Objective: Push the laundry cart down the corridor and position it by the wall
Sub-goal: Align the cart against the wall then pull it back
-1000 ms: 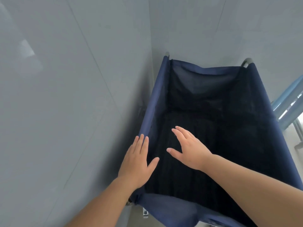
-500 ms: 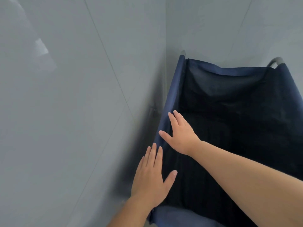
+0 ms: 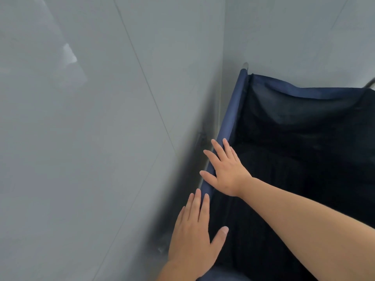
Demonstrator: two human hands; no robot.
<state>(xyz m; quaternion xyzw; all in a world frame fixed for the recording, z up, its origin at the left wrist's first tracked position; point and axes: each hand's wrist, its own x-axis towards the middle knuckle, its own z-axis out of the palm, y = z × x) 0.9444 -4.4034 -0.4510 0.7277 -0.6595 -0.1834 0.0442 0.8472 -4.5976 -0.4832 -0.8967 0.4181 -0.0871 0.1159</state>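
Observation:
The laundry cart [image 3: 233, 110] is a navy fabric bin on a metal frame, standing in the corner where two grey tiled walls meet, its left rim close to the left wall [image 3: 101, 138]. Its dark inside looks empty. My right hand [image 3: 225, 169] lies flat on the cart's left rim, fingers spread and thumb over the outer edge. My left hand [image 3: 194, 234] rests flat on the same rim nearer to me, fingers straight, thumb pointing into the bin. Neither hand is curled around the rim.
A second grey wall [image 3: 294, 37] stands right behind the cart's far edge. A metal frame end [image 3: 246, 65] pokes up at the far left corner, another [image 3: 370, 84] at the right edge. A narrow dark gap separates cart and left wall.
My right hand moved from over the inside of the bin to the left rim and now lies on it. My view swung left, so the cart sits further right in frame.

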